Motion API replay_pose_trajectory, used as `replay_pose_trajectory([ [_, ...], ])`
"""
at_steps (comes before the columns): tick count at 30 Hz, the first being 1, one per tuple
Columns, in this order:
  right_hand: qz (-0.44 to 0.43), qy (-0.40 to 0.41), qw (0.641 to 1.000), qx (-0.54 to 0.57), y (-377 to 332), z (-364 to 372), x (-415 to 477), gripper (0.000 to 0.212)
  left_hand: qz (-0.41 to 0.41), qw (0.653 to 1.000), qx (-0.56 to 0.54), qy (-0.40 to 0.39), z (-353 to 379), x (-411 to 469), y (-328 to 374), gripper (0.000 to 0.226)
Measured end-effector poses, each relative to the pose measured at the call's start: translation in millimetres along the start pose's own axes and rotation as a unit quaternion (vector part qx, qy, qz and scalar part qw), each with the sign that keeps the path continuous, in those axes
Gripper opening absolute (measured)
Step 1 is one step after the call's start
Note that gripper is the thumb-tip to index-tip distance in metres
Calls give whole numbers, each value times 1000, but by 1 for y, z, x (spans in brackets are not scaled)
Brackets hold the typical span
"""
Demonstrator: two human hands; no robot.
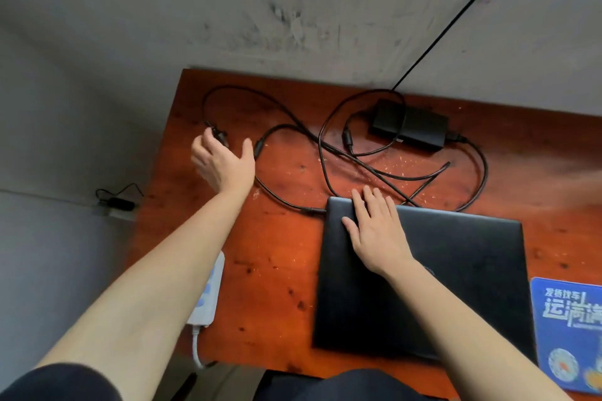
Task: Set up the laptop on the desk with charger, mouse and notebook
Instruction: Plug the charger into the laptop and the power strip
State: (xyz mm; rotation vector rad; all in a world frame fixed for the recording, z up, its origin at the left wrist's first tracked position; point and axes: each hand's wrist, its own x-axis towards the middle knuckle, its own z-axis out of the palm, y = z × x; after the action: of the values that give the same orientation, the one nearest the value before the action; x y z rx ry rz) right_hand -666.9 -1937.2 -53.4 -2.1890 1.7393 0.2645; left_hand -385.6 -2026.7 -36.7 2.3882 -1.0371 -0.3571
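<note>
A closed black laptop (456,277) lies on the reddish wooden desk (277,254). My right hand (374,231) rests flat on its far left corner, fingers spread. The black charger brick (410,127) sits at the back of the desk, its cables (325,146) looping across the middle, and one lead meets the laptop's left edge. My left hand (221,159) reaches over the desk's far left part with its fingers at the black wall plug (216,133) on the cable's end. No mouse or notebook is in view.
A blue mouse pad (570,329) with printed characters lies at the right edge. A white power strip (208,296) hangs along the desk's left side under my forearm. A grey scuffed wall stands behind the desk. A small black device with a cord (119,202) sits left below.
</note>
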Motion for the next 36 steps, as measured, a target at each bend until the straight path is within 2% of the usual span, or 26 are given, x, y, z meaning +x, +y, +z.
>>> replay_pose_trajectory([
  [2, 8, -12, 1000, -7, -1, -1, -2, 67, -142, 989, -25, -21, -2, 26, 1, 89],
  [3, 15, -16, 1000, -7, -3, -3, -2, 67, -187, 981, -29, -48, -2, 38, 0, 94],
  [5, 28, -20, 999, 2, -6, -5, -3, 67, -214, 972, -19, -92, -2, 55, -5, 91],
  [8, 40, -19, 999, 6, -8, -6, -6, 66, -169, 979, -14, -115, 0, 66, -12, 64],
  [11, 45, -28, 998, 13, -9, -7, -9, 66, -127, 987, -55, -81, -8, 59, -13, 44],
  [14, 62, -42, 997, 37, -12, -12, -10, 66, -26, 994, -94, -40, -31, 38, -12, 32],
  [17, 104, -27, 980, 165, -21, -26, -4, 70, 124, 990, -62, -13, -56, 16, -13, 25],
  [19, 105, 35, 957, 268, -33, -43, -2, 73, 205, 978, -40, 12, -74, 0, -14, 22],
  [21, 60, 113, 939, 320, -48, -61, 4, 78, 270, 962, -22, 41, -87, -13, -14, 23],
  [23, -18, 175, 929, 326, -57, -85, 6, 87, 316, 946, -5, 68, -104, -31, -12, 23],
  [27, -225, 196, 934, 196, -60, -120, -3, 94, 393, 914, 27, 96, -128, -69, -2, 22],
  [29, -296, 174, 930, 130, -60, -124, -15, 82, 414, 904, 28, 104, -138, -90, 4, 22],
  [32, -358, 171, 907, 139, -48, -129, -42, 34, 460, 880, 43, 108, -150, -132, 17, 23],
  [33, -365, 159, 905, 150, -45, -131, -50, 26, 473, 874, 52, 103, -153, -145, 20, 24],
  [36, -390, 132, 896, 165, -38, -128, -68, 26, 467, 876, 52, 109, -159, -176, 22, 24],
])
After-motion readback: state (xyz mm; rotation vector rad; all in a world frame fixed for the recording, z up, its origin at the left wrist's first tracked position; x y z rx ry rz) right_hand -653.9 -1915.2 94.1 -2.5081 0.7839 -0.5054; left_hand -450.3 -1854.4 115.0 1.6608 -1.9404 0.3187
